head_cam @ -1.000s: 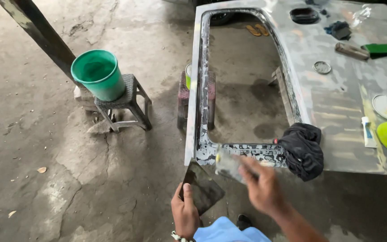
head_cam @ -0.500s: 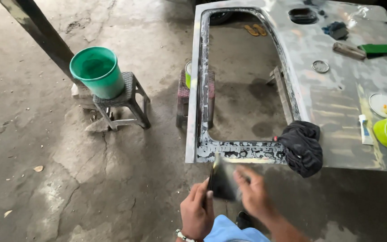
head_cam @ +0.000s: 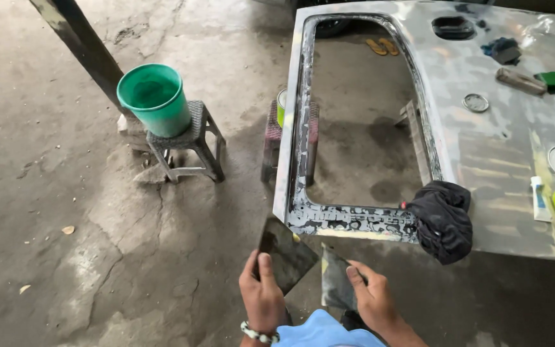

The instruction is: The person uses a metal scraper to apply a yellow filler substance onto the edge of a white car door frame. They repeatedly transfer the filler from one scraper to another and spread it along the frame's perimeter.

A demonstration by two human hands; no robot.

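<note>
Cracked concrete workshop floor [head_cam: 97, 257] lying below. Left hand [head_cam: 261, 292] gripping dark flat board [head_cam: 285, 252], tilting toward door panel [head_cam: 483, 148] corner just ahead. Right hand [head_cam: 370, 295] pinching grey scraper blade [head_cam: 336, 283], right of board, nearer panel edge.

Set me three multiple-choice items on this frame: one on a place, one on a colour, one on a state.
1. Where does the bucket stand?
A. on a small stool
B. on the car door panel
C. on the bare floor

2. What colour is the bucket?
A. red
B. green
C. white

3. What is the left hand doing?
A. hanging free
B. resting on the black cloth
C. holding a dark flat plate

Key:
1 A: it sits on the stool, left of the car door panel.
2 B: wall and inside are both green.
3 C: its grip closes on the dark flat plate, while the right hand holds a grey spreader; the black cloth lies untouched.
</note>
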